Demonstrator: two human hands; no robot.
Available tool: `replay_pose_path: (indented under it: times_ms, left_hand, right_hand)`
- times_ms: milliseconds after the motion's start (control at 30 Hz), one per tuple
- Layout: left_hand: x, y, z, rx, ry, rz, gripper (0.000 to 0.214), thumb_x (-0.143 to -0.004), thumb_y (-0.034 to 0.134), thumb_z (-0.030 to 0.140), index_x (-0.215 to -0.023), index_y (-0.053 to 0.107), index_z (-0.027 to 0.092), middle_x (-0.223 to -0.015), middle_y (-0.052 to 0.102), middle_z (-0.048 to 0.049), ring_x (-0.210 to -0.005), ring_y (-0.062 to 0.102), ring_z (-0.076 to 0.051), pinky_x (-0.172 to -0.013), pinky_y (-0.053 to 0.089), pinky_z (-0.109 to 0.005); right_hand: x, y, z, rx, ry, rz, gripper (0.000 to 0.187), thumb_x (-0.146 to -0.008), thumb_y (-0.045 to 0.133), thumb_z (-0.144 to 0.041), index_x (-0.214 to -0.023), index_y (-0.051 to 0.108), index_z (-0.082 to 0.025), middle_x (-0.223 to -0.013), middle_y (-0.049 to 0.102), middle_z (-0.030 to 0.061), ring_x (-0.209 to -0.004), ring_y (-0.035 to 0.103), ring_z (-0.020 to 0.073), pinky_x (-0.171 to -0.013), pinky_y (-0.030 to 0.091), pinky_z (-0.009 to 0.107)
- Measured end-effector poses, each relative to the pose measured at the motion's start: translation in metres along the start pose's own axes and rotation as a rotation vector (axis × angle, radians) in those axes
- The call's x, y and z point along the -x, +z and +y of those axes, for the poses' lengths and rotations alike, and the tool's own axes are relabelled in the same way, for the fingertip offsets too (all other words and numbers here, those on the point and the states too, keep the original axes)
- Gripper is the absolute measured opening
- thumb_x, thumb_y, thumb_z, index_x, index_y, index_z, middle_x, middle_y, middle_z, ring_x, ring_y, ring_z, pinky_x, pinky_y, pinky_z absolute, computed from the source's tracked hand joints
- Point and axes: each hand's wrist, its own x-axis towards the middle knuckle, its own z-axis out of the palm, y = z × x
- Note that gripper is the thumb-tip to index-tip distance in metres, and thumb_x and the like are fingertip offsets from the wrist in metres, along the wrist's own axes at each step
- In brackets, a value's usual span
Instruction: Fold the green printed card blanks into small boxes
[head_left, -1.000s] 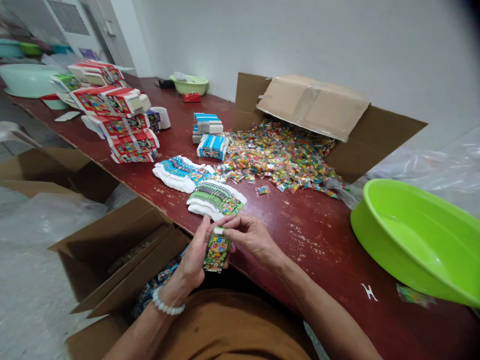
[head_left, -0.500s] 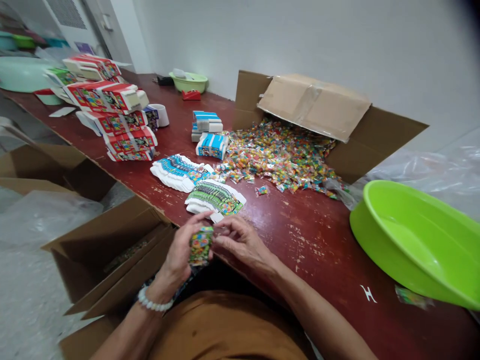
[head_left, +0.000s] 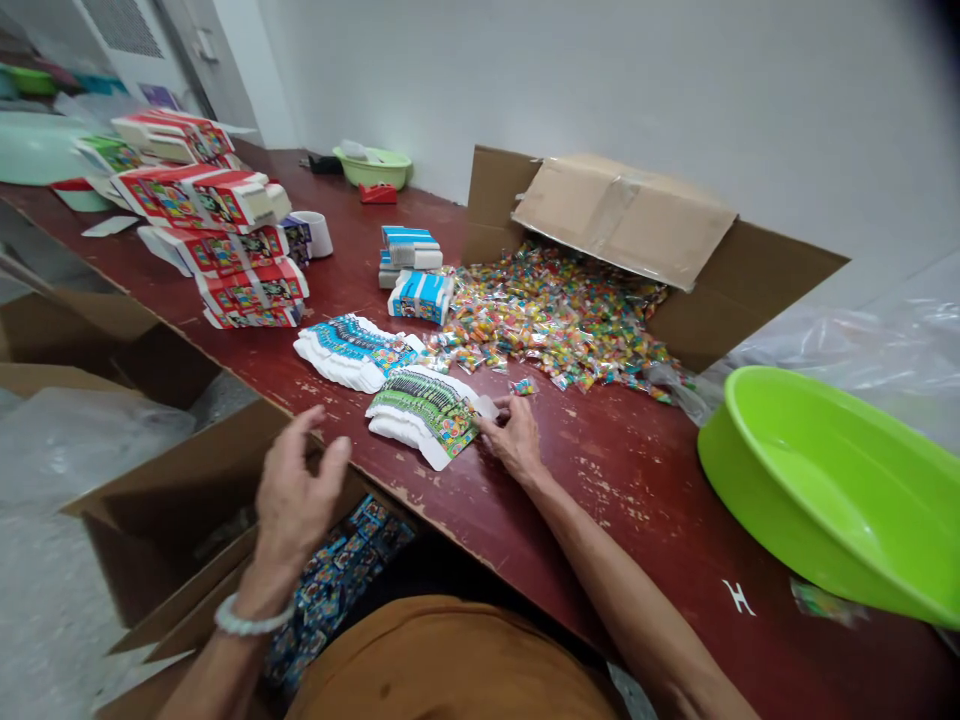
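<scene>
At the right end of a fanned row of flat green cartons (head_left: 420,405), my right hand (head_left: 516,440) has its thumb and fingers closed about the white end flap of the last carton. My left hand (head_left: 294,495) is open, fingers apart, over the cardboard box beside the table and holding nothing. Behind the green row lies a similar fan of flat blue cartons (head_left: 356,350). A heap of small wrapped candies (head_left: 555,320) spills toward both fans, with one loose candy packet (head_left: 523,386) near my right fingers. Blue packets (head_left: 352,560) lie below my left forearm.
A large cardboard box (head_left: 630,215) lies tipped behind the candies. A green basin (head_left: 750,500) stands at right on the red table (head_left: 600,550). Bundled red cartons (head_left: 251,290) and blue bundles (head_left: 420,297) are farther left. An open cardboard box (head_left: 180,500) sits below the table edge.
The small green carton has left my left hand, which has moved left and opened. My right hand has reached forward to the green fan. Blue packets below have come into view.
</scene>
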Motion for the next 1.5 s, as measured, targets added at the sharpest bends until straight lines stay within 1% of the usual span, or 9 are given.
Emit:
replay_pose_path:
  times_ms: [133, 267, 333, 433, 567, 967, 1167, 1367, 1500]
  left_hand:
    - [0.024, 0.036, 0.041, 0.247, -0.032, -0.284, 0.058, -0.079, 0.07, 0.044, -0.13, 0.057, 0.02, -0.136, 0.059, -0.0125, -0.129, 0.05, -0.033, -0.111, 0.035, -0.043]
    - [0.038, 0.043, 0.055, 0.775, -0.513, -1.033, 0.049, -0.078, 0.072, 0.049, -0.112, 0.065, 0.016, -0.105, 0.073, -0.015, -0.092, 0.071, -0.032, -0.082, 0.053, -0.041]
    - [0.044, 0.043, 0.054, 0.925, -0.639, -1.189, 0.043, -0.075, 0.076, 0.048, -0.101, 0.066, 0.015, -0.088, 0.073, -0.0108, -0.07, 0.071, -0.025, -0.07, 0.054, -0.036]
    - [0.049, 0.043, 0.048, 0.979, -0.58, -1.113, 0.045, -0.069, 0.082, 0.051, -0.093, 0.068, 0.015, -0.075, 0.068, -0.0046, -0.054, 0.061, -0.014, -0.058, 0.051, -0.028]
    - [0.047, 0.042, 0.041, 0.876, -0.431, -1.168, 0.058, -0.062, 0.082, 0.061, -0.088, 0.07, 0.011, -0.076, 0.067, -0.007, -0.054, 0.059, -0.012, -0.055, 0.047, -0.023]
    - [0.052, 0.041, 0.053, 0.673, -0.507, -1.256, 0.049, -0.062, 0.084, 0.052, -0.083, 0.063, 0.013, -0.065, 0.065, -0.0032, -0.05, 0.061, -0.013, -0.049, 0.049, -0.022]
    - [0.056, 0.044, 0.059, 0.639, -0.432, -0.884, 0.041, -0.069, 0.079, 0.048, -0.079, 0.064, 0.011, -0.063, 0.066, -0.0036, -0.045, 0.06, -0.014, -0.046, 0.049, -0.024]
    - [0.055, 0.052, 0.05, 0.618, -0.29, -0.682, 0.039, -0.074, 0.078, 0.04, -0.1, 0.062, 0.015, -0.091, 0.074, -0.0069, -0.08, 0.07, -0.019, -0.073, 0.057, -0.027]
    - [0.061, 0.055, 0.051, 0.674, -0.24, -0.394, 0.064, -0.068, 0.082, 0.032, -0.118, 0.044, 0.022, -0.088, 0.074, -0.0012, -0.076, 0.071, -0.018, -0.069, 0.059, -0.029]
  right_hand:
    - [0.01, -0.026, -0.017, -0.189, -0.013, -0.182, 0.03, -0.08, 0.065, -0.048, -0.083, 0.054, -0.02, -0.077, 0.062, 0.0006, -0.073, 0.061, 0.0172, -0.07, 0.049, 0.031]
    - [0.034, -0.044, -0.04, -0.433, -0.154, -0.51, 0.026, -0.081, 0.069, -0.043, -0.089, 0.057, -0.022, -0.081, 0.063, -0.001, -0.075, 0.061, 0.015, -0.072, 0.051, 0.029]
    - [0.046, -0.044, -0.048, -0.352, -0.295, -0.444, 0.022, -0.084, 0.067, -0.037, -0.098, 0.058, -0.022, -0.09, 0.062, 0.0014, -0.081, 0.06, 0.0163, -0.075, 0.051, 0.031]
    - [0.059, -0.039, -0.055, -0.054, -0.557, -0.219, 0.027, -0.083, 0.069, -0.028, -0.107, 0.058, -0.022, -0.108, 0.059, 0.0081, -0.098, 0.056, 0.021, -0.085, 0.049, 0.036]
    - [0.067, -0.04, -0.063, 0.125, -0.723, -0.328, 0.021, -0.083, 0.071, -0.027, -0.098, 0.059, -0.02, -0.099, 0.06, 0.007, -0.094, 0.056, 0.0211, -0.083, 0.047, 0.035]
    - [0.064, -0.06, -0.062, -0.024, -0.448, -0.834, 0.014, -0.084, 0.067, -0.023, -0.09, 0.056, -0.019, -0.077, 0.057, -0.0036, -0.065, 0.051, 0.0101, -0.058, 0.039, 0.021]
    - [0.079, -0.029, -0.052, -0.3, -0.198, -0.345, 0.032, -0.077, 0.076, -0.035, -0.1, 0.058, -0.021, -0.069, 0.058, -0.0046, -0.054, 0.049, 0.0097, -0.051, 0.038, 0.021]
    - [0.077, -0.021, -0.047, -0.434, -0.031, -0.364, 0.032, -0.081, 0.07, -0.044, -0.068, 0.059, -0.017, -0.06, 0.059, -0.0013, -0.054, 0.052, 0.0114, -0.054, 0.042, 0.024]
    - [0.073, -0.023, -0.044, -0.44, -0.055, -0.312, 0.023, -0.08, 0.072, -0.037, -0.091, 0.064, -0.019, -0.069, 0.06, -0.0028, -0.064, 0.056, 0.0125, -0.062, 0.045, 0.024]
